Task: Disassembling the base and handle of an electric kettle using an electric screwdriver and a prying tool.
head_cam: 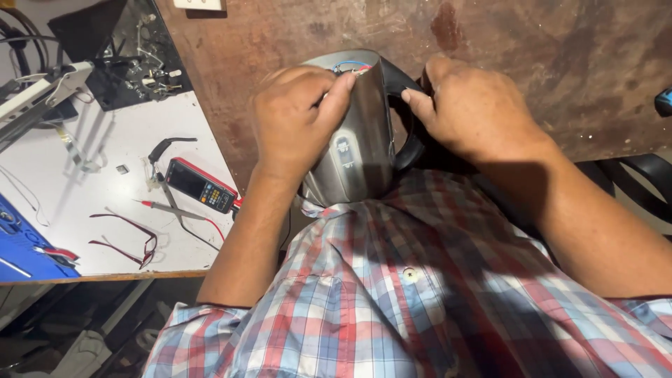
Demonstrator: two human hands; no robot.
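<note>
Against the plaid shirt (392, 280) rests a steel kettle (357, 140), lying base-end away, between both hands. Left hand (294, 119) wraps its body, fingertips at the wires (348, 68); right hand (469, 105) clasps the black handle (406, 119).

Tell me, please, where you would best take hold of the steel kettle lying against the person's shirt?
Probably by the black handle, coming from the right: it arches clear of the steel kettle body, and the right hand already rests there. The left hand steadies the smooth, rounded wall.
</note>
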